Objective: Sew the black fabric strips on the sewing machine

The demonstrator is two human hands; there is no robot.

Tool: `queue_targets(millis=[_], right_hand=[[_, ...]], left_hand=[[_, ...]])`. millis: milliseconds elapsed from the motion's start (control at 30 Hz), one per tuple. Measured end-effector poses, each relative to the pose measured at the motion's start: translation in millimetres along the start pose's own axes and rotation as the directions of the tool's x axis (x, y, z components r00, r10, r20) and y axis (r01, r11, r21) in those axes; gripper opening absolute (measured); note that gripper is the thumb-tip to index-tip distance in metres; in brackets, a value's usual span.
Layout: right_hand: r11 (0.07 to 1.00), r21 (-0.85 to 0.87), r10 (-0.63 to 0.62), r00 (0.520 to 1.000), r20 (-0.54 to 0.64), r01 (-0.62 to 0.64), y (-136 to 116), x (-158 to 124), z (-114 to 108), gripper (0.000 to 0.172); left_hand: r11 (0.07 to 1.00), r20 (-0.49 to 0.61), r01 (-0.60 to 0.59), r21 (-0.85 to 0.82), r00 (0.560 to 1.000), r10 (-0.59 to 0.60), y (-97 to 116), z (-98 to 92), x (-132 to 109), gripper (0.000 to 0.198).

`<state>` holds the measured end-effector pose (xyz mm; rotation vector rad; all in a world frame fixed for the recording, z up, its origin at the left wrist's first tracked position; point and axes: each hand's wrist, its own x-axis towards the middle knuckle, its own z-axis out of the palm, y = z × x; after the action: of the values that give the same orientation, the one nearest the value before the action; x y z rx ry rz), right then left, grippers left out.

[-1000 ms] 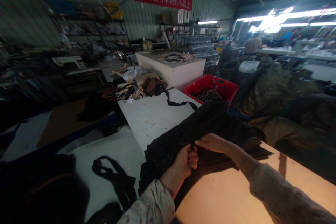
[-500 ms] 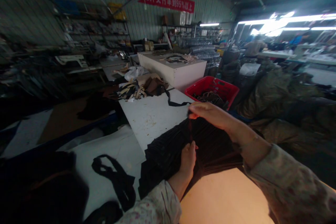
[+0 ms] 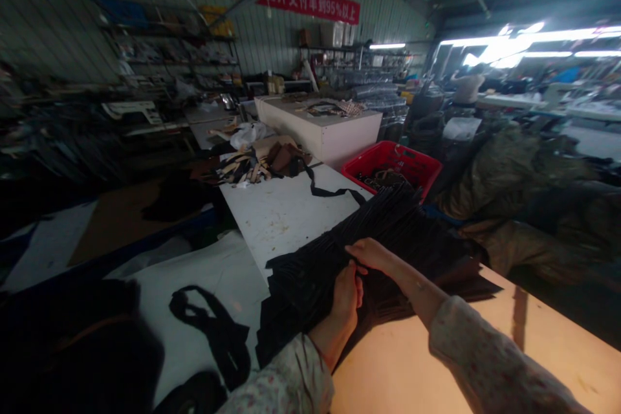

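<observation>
Both hands work over a fanned stack of black fabric pieces (image 3: 402, 226) that spreads across the table. My left hand (image 3: 345, 294) is closed at the stack's near side, thumb up, gripping black fabric. My right hand (image 3: 371, 254) pinches just above and right of it, the two hands nearly touching. Whatever lies between the right fingertips is dark and hard to tell from the stack. A black strap (image 3: 332, 192) runs over the white tabletop behind the stack. To the left lies a looped black band (image 3: 211, 320).
A red plastic basket (image 3: 398, 165) stands beyond the stack, beside a white box (image 3: 323, 132). Fabric scraps (image 3: 262, 162) are heaped at the back left of the table. Large dark sacks (image 3: 514, 168) crowd the right side. Far back, a person (image 3: 468, 87) is at work.
My right hand has come down and toward me from the stack's far side to beside my left hand. The left hand has barely moved. The stack's right end now shows.
</observation>
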<state>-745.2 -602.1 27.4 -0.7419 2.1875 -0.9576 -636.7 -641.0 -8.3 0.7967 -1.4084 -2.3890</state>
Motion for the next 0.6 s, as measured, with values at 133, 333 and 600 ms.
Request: queue_targets(millis=[133,333,600], right_hand=[[0.876,0.482,-0.015,0.996,0.083,-0.027,8,-7,10,0.031],[0.518,0.855,-0.051,0.997,0.055,-0.021,31,-9,25,0.031],[0.887,0.461,-0.104,0.963,0.249,-0.023,29,-6,4,0.052]], left_hand=[[0.994,-0.037,0.079,-0.079,0.996,-0.082,3,2.0,-2,0.042],[0.909,0.072,0.335,-0.250,0.942,-0.327,21,5.0,-3,0.034],[0.792,0.341,0.582,-0.187,0.794,-0.503,39,-7.9,4,0.042]])
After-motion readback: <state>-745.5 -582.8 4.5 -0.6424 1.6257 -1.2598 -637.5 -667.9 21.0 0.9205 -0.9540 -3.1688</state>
